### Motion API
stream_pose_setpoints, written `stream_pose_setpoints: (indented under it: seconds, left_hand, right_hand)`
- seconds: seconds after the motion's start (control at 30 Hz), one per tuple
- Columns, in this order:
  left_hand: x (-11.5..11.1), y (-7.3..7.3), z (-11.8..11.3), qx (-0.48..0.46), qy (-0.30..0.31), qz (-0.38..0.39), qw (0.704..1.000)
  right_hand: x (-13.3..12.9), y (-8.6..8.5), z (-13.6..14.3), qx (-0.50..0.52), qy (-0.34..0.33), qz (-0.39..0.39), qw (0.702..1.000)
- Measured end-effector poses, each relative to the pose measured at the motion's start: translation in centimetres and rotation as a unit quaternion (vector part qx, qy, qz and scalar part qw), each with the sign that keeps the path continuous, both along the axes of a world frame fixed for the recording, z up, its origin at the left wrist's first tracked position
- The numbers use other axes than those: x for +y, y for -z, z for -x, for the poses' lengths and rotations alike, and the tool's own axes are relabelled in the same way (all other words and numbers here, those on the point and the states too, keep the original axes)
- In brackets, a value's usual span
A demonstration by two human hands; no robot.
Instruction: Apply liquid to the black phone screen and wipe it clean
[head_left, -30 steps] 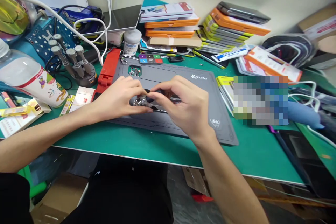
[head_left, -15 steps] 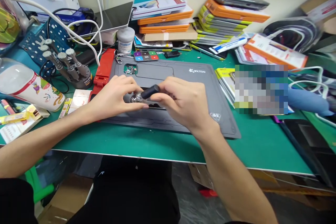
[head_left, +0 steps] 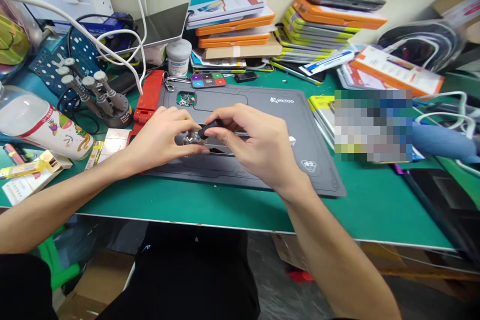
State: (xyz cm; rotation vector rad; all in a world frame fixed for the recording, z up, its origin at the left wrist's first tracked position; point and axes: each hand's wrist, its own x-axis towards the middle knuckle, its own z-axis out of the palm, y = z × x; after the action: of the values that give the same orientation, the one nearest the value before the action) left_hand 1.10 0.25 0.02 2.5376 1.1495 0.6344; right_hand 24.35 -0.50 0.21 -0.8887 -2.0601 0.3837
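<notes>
A small clear bottle with a black cap is tilted between my hands above the grey mat. My left hand has its thumb and fingers round the bottle's glass body. The fingers of my right hand pinch the black cap. Under both hands lies a flat dark device with a bright edge, mostly hidden by them. Small metal parts rest in a recess of the mat, behind my left hand.
A red holder stands at the mat's left edge, beside a screwdriver stand and a white patterned cup. Stacked orange boxes and a white jar line the back. A black case lies right.
The black cap and my right fingers have moved slightly left and lower, closer to my left hand. My left hand has hardly moved.
</notes>
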Motion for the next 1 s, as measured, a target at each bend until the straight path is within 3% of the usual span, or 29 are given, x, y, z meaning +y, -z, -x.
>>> stream_pose_setpoints:
  seconds: [0.23,0.37,0.47,0.57,0.63,0.77,0.9,1.0]
  left_hand:
    - [-0.1,-0.5,0.3,-0.042,-0.012,-0.022,0.999]
    - [-0.4,-0.9,0.1,-0.1,-0.061,-0.04,0.992]
    - [-0.3,-1.4,0.1,-0.11,-0.104,-0.032,0.988]
    - [0.7,-1.9,0.7,-0.072,-0.112,-0.025,0.991]
    - [1.8,-2.1,1.3,-0.019,-0.109,-0.039,0.993]
    - [4.3,-2.1,1.8,0.081,-0.062,-0.077,0.992]
    - [7.5,-2.6,0.5,0.158,-0.015,-0.102,0.982]
    - [9.9,-3.0,-1.0,0.211,0.029,-0.076,0.974]
  right_hand:
    - [0.6,-0.9,-0.5,0.055,0.01,0.004,0.998]
    - [3.6,-2.0,-4.4,0.091,0.15,-0.01,0.984]
    - [7.0,-2.1,-8.4,-0.019,0.272,-0.025,0.962]
    - [9.8,-1.3,-11.4,-0.147,0.327,-0.018,0.933]
    - [10.9,-0.4,-12.5,-0.176,0.338,-0.003,0.924]
    - [11.6,1.6,-13.8,-0.142,0.348,0.055,0.925]
    - [11.8,2.8,-15.1,-0.088,0.325,0.071,0.939]
    - [12.3,3.3,-16.0,-0.043,0.297,0.076,0.951]
